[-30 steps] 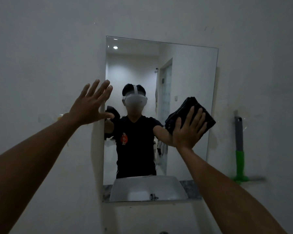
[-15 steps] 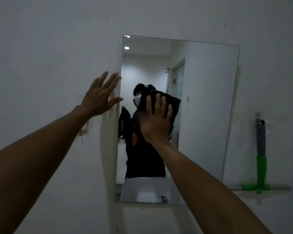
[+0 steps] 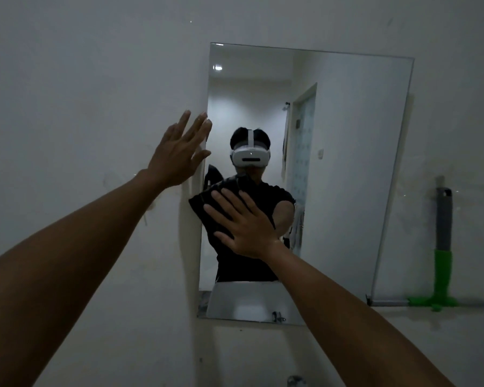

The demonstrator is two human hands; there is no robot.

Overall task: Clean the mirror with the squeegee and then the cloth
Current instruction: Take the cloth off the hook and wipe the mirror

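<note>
A frameless rectangular mirror (image 3: 347, 163) hangs on the white wall. My right hand (image 3: 246, 224) lies flat on a folded black cloth (image 3: 207, 208) and presses it against the glass near the mirror's left edge, at mid height. The fingers of my left hand (image 3: 179, 155) are spread, its palm on the wall beside the mirror's left edge. A squeegee (image 3: 443, 247) with a grey and green handle hangs on the wall to the right of the mirror, blade down.
The mirror reflects a person with a headset, a white sink and a doorway. A tap top (image 3: 296, 381) shows at the bottom edge under the mirror. Bare white wall (image 3: 81, 93) surrounds the mirror on all sides.
My right hand has slid the cloth from the mirror's right side across to the left and downward. The left hand stays at the mirror's left edge. The view has shifted left.
</note>
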